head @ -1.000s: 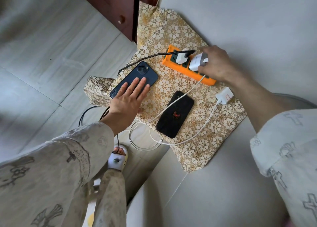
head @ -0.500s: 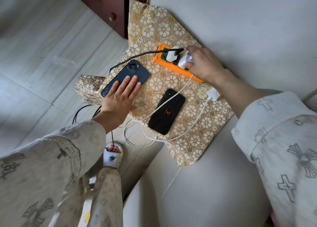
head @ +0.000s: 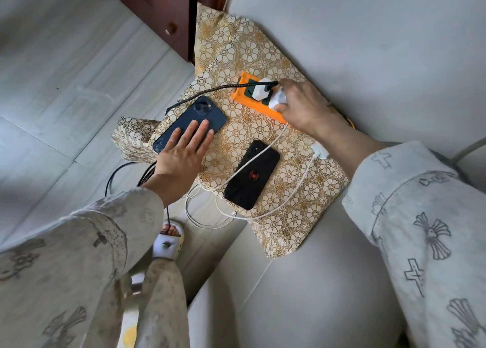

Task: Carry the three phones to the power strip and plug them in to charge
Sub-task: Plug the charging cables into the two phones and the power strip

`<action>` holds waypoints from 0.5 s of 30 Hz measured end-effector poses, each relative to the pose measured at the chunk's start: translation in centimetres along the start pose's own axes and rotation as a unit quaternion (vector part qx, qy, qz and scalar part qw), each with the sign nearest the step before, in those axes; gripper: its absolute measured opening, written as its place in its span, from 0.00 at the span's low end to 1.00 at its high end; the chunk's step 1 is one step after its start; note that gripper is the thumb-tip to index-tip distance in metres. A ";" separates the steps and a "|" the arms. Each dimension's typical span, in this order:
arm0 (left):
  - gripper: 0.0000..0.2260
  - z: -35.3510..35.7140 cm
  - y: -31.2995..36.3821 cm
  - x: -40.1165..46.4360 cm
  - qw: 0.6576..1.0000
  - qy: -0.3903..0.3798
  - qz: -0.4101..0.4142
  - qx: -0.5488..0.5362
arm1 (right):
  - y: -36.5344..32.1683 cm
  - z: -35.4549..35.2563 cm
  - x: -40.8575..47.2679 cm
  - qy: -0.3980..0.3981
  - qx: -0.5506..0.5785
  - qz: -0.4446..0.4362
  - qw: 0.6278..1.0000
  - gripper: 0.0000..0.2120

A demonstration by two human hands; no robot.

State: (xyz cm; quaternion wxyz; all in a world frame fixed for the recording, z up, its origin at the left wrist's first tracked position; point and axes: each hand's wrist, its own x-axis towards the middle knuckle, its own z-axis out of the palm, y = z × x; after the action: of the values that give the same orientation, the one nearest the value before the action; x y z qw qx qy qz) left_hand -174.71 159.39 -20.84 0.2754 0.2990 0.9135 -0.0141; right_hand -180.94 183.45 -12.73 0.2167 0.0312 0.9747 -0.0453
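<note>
An orange power strip (head: 256,105) lies on a gold floral cloth (head: 294,179). A white charger (head: 259,91) with a black braided cable sits in the strip. My right hand (head: 302,106) grips a second white charger plug (head: 278,99) at the strip beside it. A dark blue phone (head: 207,116) lies face down on the cloth; my left hand (head: 184,150) rests flat on its lower half. A black phone with a red spider mark (head: 252,175) lies face down, a white cable crossing it. A third white charger (head: 320,151) lies loose on the cloth.
The cloth covers a low pale surface (head: 302,295) against a grey wall (head: 368,32). White cable loops (head: 205,216) and black cables (head: 123,169) hang over its edge toward the tiled floor. A dark wooden cabinet (head: 168,14) stands behind. My sandalled foot (head: 168,240) is below.
My right hand has carried the white plug down onto the strip next to the first charger. My left hand stays flat on the blue phone.
</note>
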 end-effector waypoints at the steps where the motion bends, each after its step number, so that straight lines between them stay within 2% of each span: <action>1: 0.34 0.0 0.0 0.0 1.000 -0.001 0.003 -0.002 | 0.0 -0.1 0.2 -0.007 0.003 0.012 1.000 0.19; 4: 0.34 -0.1 -0.2 0.0 1.000 0.000 0.014 -0.007 | 0.1 0.0 0.6 -0.012 0.042 0.064 0.997 0.22; 6: 0.34 -0.3 -0.4 -0.1 1.000 -0.004 0.025 -0.019 | -0.4 0.5 0.0 0.018 0.153 0.122 0.980 0.30; 7: 0.33 -0.4 -0.5 -0.1 0.999 -0.006 0.030 -0.023 | -0.9 1.0 -0.5 0.038 0.235 0.156 0.959 0.34; 9: 0.31 -0.5 -0.8 -0.4 0.998 -0.003 0.048 -0.033 | -2.6 2.3 -2.3 0.083 0.360 0.213 0.904 0.37; 11: 0.29 -0.4 -1.0 -1.2 0.995 0.012 0.073 -0.064 | -4.4 4.5 -4.4 0.113 0.462 0.262 0.840 0.29; 13: 0.28 0.0 -0.9 -2.7 0.988 0.046 0.082 -0.119 | -6.5 6.5 -6.7 0.094 0.581 0.317 0.744 0.22; 15: 0.27 0.4 -0.6 -4.6 0.977 0.085 0.072 -0.184 | -8.4 8.5 -8.6 0.046 0.676 0.327 0.659 0.14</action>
State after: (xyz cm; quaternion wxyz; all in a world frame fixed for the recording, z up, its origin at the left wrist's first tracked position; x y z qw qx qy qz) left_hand -171.79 156.33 -18.89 0.2468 0.3086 0.8967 0.1995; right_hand -170.29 173.90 -16.16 0.0919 0.4878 0.6111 -0.6165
